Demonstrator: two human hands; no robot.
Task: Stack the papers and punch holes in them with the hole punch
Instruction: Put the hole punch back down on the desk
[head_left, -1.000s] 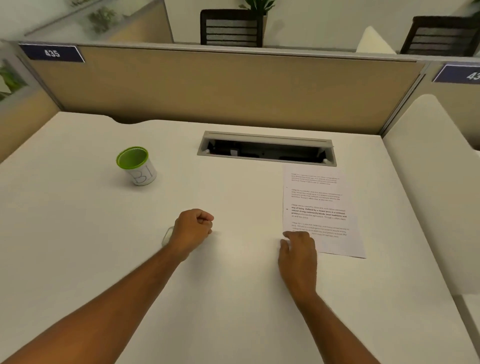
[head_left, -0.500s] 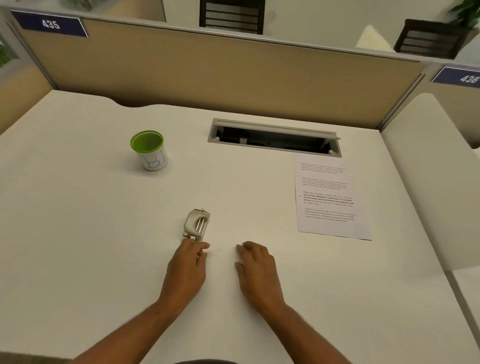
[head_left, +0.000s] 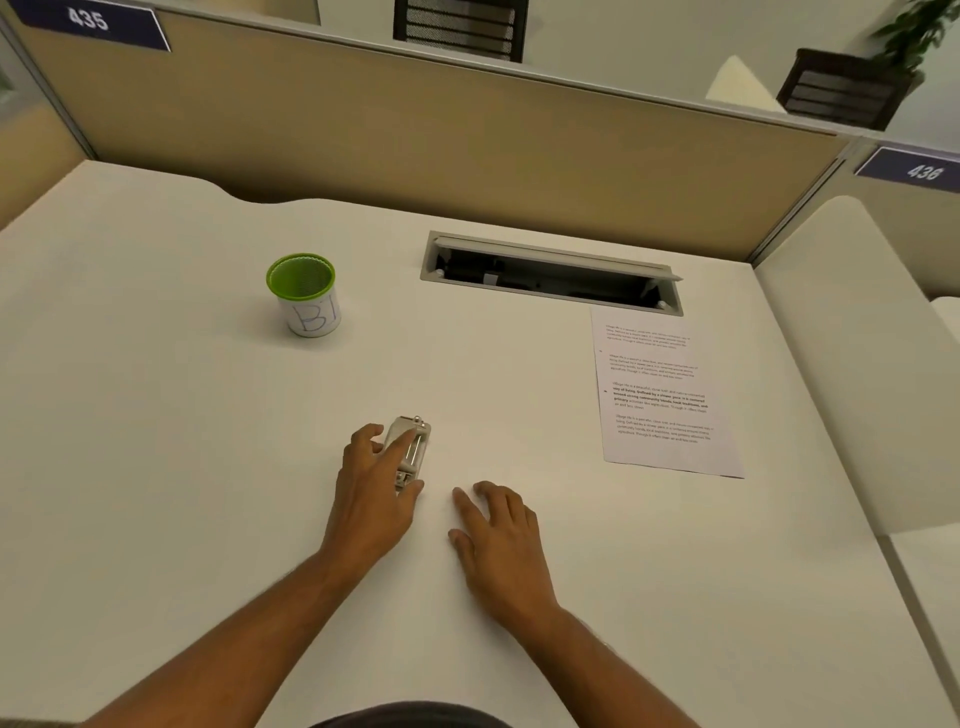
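A small silver hole punch (head_left: 418, 446) lies on the white desk (head_left: 208, 467) near the middle. My left hand (head_left: 371, 493) rests over it, with the index finger along its top, the other fingers on its left side and the thumb at its near end. Just to the right, my right hand (head_left: 501, 540) lies flat on the desk, palm down, fingers apart, holding nothing. A printed paper sheet (head_left: 665, 395) lies flat at the right, apart from both hands. I cannot tell whether it is one sheet or a stack.
A cup with a green rim (head_left: 304, 296) stands at the back left. An open cable slot (head_left: 550, 273) is set into the desk behind the paper. A tan partition (head_left: 467, 135) closes the far edge. A neighbouring desk (head_left: 857, 364) adjoins on the right.
My left hand came off the hole punch, then slid forward over it again. My right hand left the paper's near corner and moved left, settling flat beside the left hand.
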